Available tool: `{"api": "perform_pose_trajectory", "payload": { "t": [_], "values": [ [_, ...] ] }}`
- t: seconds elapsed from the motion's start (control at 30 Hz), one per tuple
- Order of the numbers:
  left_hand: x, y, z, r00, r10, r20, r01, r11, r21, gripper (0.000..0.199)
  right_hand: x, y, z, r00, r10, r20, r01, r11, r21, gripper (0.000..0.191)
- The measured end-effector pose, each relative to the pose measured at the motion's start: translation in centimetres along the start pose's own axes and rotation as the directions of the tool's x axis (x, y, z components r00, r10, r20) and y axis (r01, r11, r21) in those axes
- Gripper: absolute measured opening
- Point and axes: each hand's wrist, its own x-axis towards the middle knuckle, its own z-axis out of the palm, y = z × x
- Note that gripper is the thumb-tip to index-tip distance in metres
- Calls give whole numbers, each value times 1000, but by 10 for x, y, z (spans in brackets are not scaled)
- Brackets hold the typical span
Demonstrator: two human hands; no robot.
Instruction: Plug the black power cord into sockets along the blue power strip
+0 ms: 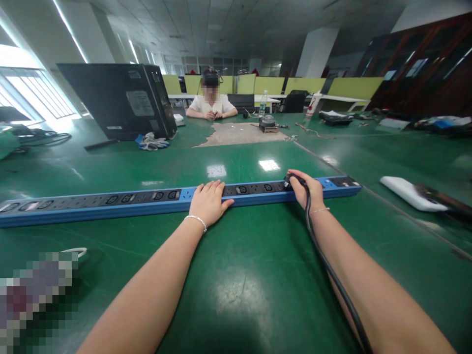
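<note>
A long blue power strip (110,210) with a row of black sockets lies across the green table in front of me. My left hand (209,200) rests flat on top of it near the middle, fingers stretched over the far edge and thumb to the right. Toward the strip's right end, my right hand (307,189) grips a black power plug (291,180), held at the sockets. Whether its pins are inside a socket is hidden by the fingers. From the plug, a thick black cord (320,251) runs down over my right forearm and out of the bottom of the view.
A black computer case (118,101) stands at the back left, with work gloves (152,141) beside it. Opposite sits a person (211,103) with hands together. A white object (411,192) lies at the right. A bottle (263,104) stands farther back.
</note>
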Motion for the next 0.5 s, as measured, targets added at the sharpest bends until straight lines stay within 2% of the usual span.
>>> {"api": "perform_pose_trajectory", "payload": {
  "t": [0.27, 0.5],
  "values": [
    [1, 2, -2, 1000, -10, 6, 10, 1000, -15, 57, -5, -6, 6, 998, -45, 40, 46, 999, -13, 33],
    [1, 1, -2, 1000, -8, 1, 8, 1000, -12, 58, -12, -17, 9, 990, -72, 122, 95, 976, -195, 30]
  ]
}}
